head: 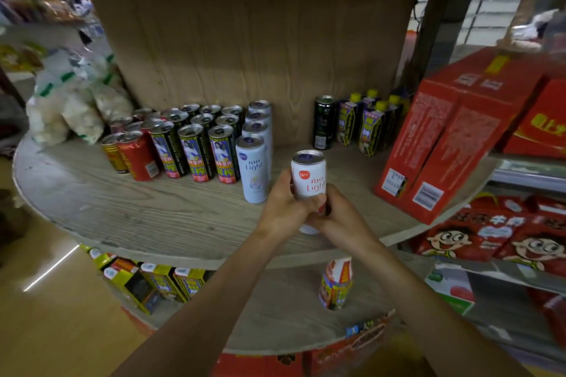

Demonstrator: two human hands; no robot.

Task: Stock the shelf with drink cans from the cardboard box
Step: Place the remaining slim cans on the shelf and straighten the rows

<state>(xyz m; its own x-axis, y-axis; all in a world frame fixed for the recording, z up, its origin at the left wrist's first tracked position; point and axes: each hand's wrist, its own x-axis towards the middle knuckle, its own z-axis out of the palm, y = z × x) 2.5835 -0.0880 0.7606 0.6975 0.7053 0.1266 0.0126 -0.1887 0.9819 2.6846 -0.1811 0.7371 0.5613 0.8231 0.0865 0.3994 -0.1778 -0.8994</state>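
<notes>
Here, a white Rio Light can (308, 174) with red lettering is held upright in both hands over the front of the round wooden shelf (153, 208). The left hand (284, 208) is wrapped round the can's left side, and the right hand (343, 217) is curled round its lower right. Whether its base touches the shelf cannot be told.

Just left of it, a file of pale Rio Light cans (255, 168) runs front to back. Beside that file, black-and-yellow cans (196, 156) are packed in rows, with red cans (137, 156) at their left end.

Behind and to the right, near the cardboard backing (245, 40), a lone black can (323, 122) stands next to yellow-capped drink cartons (370, 128). Closed red cartons (435, 138) are set on the shelf's right edge; their contents are hidden. Bags of white snacks (70, 101) are piled at the left rim.

On the lower shelf (275, 315), a wrapped bottle (337, 285) and yellow boxes (153, 278) are seen.
</notes>
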